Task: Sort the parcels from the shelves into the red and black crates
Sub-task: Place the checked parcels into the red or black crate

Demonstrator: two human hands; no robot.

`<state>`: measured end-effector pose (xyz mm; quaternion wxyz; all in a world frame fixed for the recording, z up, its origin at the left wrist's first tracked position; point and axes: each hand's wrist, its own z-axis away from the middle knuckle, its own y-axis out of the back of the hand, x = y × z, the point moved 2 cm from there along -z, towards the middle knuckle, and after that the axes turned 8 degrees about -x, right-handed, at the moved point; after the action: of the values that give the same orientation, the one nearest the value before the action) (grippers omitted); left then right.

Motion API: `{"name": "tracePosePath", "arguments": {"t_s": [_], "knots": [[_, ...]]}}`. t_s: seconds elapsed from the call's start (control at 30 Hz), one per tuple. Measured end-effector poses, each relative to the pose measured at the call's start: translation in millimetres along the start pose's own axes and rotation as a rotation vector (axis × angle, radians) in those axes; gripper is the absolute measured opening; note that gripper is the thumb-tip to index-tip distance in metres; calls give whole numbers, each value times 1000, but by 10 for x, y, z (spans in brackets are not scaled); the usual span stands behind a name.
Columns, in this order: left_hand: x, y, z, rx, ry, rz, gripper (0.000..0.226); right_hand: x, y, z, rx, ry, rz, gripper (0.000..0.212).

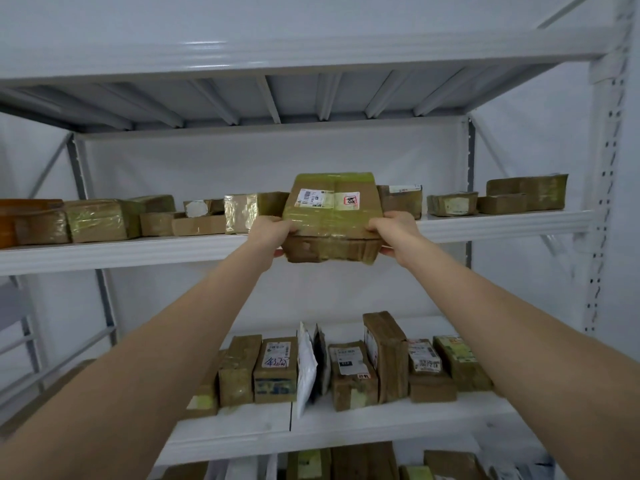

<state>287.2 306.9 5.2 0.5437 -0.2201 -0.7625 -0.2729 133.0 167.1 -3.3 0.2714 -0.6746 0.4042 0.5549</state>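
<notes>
Now, labels: parcel point(331, 216) carries a white barcode sticker and a red-marked sticker; the writing is too small to read.
Shelves: upper shelf point(502, 225) and lower shelf point(398, 415) hold more taped brown parcels.
Position: centre of frame, at the upper shelf's front edge, long axis left-right, label side up.
Grip: left hand point(273, 233) and right hand point(393, 233) are closed on its two ends.

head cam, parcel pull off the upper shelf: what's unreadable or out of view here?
- Red and black crates: outside the head view.
- Held parcel: label text too small and blurred to read.
- Left hand and right hand: fingers under the parcel hidden by it.
- Bottom shelf parcels: cut off by the lower frame edge.
</notes>
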Motion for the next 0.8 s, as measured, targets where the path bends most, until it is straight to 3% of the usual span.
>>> {"name": "tracePosePath", "arguments": {"t_s": [0.17,0.3,0.47,0.6,0.8], "knots": [[-52,-16,205,-68,-69,45,11,46,51,101,-32,14,-16,28],[-89,71,180,-8,-68,96,13,41,47,128,-34,42,-58,34],[-245,133,106,40,-47,42,35,115,29,174,-19,4,-103,52],[-410,135,113,-50,3,163,60,227,15,208,-57,-41,-144,49],[-645,148,172,-171,20,123,59,519,-39,314,-108,-68,-149,74]]}}
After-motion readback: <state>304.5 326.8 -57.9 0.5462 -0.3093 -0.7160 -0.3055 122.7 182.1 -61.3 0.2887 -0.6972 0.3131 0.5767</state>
